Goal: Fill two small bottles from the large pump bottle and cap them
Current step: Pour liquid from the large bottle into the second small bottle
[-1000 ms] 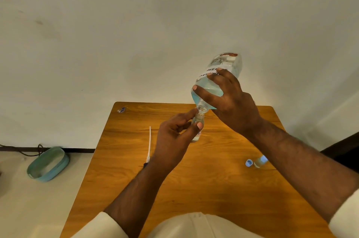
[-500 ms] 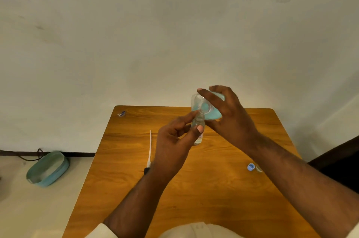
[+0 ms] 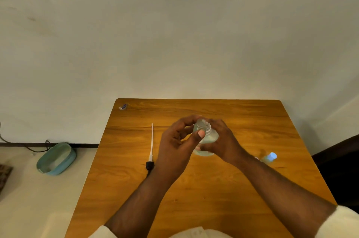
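Observation:
The large clear bottle, holding pale blue liquid and with no pump on it, stands about upright at the middle of the wooden table. My right hand grips its body from the right. My left hand pinches a small clear bottle between thumb and fingers, right against the large bottle's neck; most of the small bottle is hidden. A second small bottle with a light blue cap lies on the table to the right, behind my right forearm.
The removed pump, a white tube with a black head, lies on the table left of my hands. A small wrapper sits at the far left corner. A teal basin is on the floor to the left.
My right hand brought the large bottle down from a raised, tilted pouring position to about upright, low over the table. My left hand kept the small bottle near its neck.

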Demonstrator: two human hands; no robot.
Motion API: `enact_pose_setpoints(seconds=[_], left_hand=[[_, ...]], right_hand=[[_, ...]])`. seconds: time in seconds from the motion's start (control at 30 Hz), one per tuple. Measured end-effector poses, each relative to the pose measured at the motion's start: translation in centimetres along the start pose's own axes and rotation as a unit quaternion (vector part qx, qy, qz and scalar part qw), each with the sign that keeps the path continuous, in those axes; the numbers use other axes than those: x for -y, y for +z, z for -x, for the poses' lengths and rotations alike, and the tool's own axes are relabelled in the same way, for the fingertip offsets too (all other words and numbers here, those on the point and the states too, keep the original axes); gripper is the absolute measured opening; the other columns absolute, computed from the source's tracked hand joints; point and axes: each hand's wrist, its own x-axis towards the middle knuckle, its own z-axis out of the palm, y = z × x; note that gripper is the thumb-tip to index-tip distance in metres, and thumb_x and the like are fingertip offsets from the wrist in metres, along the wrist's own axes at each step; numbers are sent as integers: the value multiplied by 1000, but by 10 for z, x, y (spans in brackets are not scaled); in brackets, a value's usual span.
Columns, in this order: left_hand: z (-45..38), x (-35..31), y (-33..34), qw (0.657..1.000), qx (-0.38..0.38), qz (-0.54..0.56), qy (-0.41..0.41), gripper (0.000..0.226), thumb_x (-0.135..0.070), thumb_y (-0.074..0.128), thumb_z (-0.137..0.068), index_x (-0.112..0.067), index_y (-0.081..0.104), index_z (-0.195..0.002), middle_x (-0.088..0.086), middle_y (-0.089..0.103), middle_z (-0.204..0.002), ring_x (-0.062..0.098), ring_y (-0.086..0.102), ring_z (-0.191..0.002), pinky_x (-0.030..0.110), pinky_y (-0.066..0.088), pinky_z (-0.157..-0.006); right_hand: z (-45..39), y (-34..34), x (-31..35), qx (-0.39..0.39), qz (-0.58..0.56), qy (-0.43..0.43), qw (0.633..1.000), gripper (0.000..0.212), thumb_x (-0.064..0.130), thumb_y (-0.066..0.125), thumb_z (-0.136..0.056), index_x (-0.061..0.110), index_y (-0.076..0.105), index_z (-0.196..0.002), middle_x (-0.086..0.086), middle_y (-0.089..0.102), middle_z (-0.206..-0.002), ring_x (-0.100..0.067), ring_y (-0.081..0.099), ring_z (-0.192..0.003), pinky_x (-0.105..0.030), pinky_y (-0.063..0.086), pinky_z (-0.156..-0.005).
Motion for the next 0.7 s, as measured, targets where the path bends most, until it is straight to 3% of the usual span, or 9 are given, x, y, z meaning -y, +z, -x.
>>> enact_pose_setpoints(seconds=[0.1, 0.23, 0.33, 0.47, 0.6, 0.7], left_hand=[[-1, 8, 3, 1000, -3, 9, -12, 31, -9, 70, -83, -6, 65, -113, 4, 72, -108, 25, 69, -104, 34, 58, -79], [-5, 17, 8, 1000, -9, -8, -21, 35, -14, 71, -82, -3, 62, -115, -1, 71, -106, 25, 69, -103, 46, 58, -85], [-10, 26, 15, 999, -16, -22, -37, 27, -1, 66, -87, -6, 61, -113, -4, 71, -104, 23, 69, -102, 42, 58, -83], [-15, 33, 25, 998, -19, -39, -54, 26, 6, 62, -88, -7, 59, -110, -9, 71, -98, 17, 71, -94, 32, 59, -75], [-18, 37, 37, 997, -14, -47, -60, 26, 8, 60, -88, 3, 54, -113, -13, 72, -93, 10, 71, -89, 24, 57, -70], [-18, 40, 45, 996, -13, -53, -63, 26, 7, 62, -88, 1, 54, -112, -12, 72, -93, 13, 72, -91, 27, 58, -73]], right_hand=[[1, 11, -17, 28, -22, 26, 999, 78, 20, 92, -52, 45, 49, -113, 10, 49, -115, -10, 51, -105, -14, 44, -78], [2, 21, -37, 43, -50, 45, 997, 80, 21, 92, -49, 43, 51, -114, 5, 51, -117, -15, 52, -108, -29, 49, -86], [2, 26, -48, 60, -64, 57, 994, 75, 21, 91, -49, 48, 49, -104, 4, 51, -114, -17, 54, -107, -32, 51, -85], [2, 28, -59, 67, -60, 68, 994, 69, 16, 90, -52, 47, 46, -94, 6, 49, -111, -14, 53, -102, -19, 45, -76], [2, 28, -64, 61, -54, 79, 994, 66, 14, 88, -56, 32, 45, -103, 6, 47, -109, -11, 52, -98, -10, 39, -68], [0, 22, -69, 76, -44, 76, 993, 73, 20, 89, -54, 34, 41, -109, 6, 47, -113, -12, 53, -101, -15, 46, -71]])
